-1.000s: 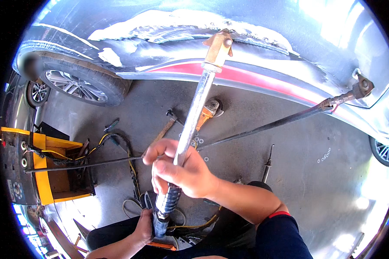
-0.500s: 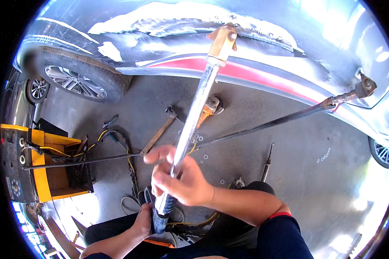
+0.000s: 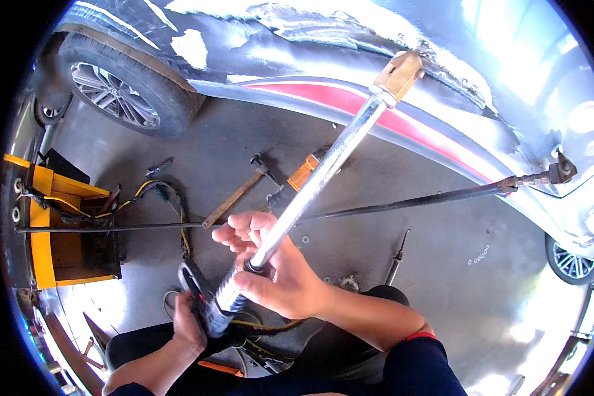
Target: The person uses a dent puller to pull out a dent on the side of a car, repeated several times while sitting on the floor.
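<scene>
A dent puller with a long chrome shaft (image 3: 333, 158) slants across the middle. Its brass-coloured head (image 3: 400, 78) meets the rough, bare-metal patch of a car's side panel (image 3: 468, 76). My right hand (image 3: 287, 280) is against the lower shaft, which crosses the palm; its fingers are stretched out, not wrapped around. At the puller's near end, by a ribbed grip (image 3: 230, 297), my left hand (image 3: 190, 323) is closed on the dark handle (image 3: 195, 280); part of those fingers is hidden.
A long dark bar (image 3: 376, 206) runs from the yellow-and-black machine (image 3: 43, 231) to the car's right part. On the floor lie a hammer (image 3: 234, 198), an orange grinder (image 3: 303, 173), cables (image 3: 175, 195), a thin rod-like tool (image 3: 396, 261) and several small rings (image 3: 478, 256). A wheel (image 3: 115, 92) stands left.
The puller now leans further right, and its head appears further right in view. Both hands stay at its lower end, the left one shifted left. The view has turned somewhat.
</scene>
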Demonstrator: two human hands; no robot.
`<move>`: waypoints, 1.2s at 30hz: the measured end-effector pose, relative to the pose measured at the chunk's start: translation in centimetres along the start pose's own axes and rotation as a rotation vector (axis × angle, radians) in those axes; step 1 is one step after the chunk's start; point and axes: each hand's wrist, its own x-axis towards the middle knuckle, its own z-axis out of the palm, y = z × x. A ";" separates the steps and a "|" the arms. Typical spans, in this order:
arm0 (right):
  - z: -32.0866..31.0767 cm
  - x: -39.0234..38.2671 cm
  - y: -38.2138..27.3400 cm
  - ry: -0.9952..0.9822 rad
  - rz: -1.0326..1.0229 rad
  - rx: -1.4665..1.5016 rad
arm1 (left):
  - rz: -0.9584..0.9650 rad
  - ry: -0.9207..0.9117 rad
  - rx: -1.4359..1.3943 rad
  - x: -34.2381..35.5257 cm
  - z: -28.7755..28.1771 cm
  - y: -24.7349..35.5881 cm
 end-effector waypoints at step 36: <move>0.5 -0.4 0.1 -0.158 0.032 0.249 | -0.263 -0.351 0.454 -0.2 -1.8 -2.0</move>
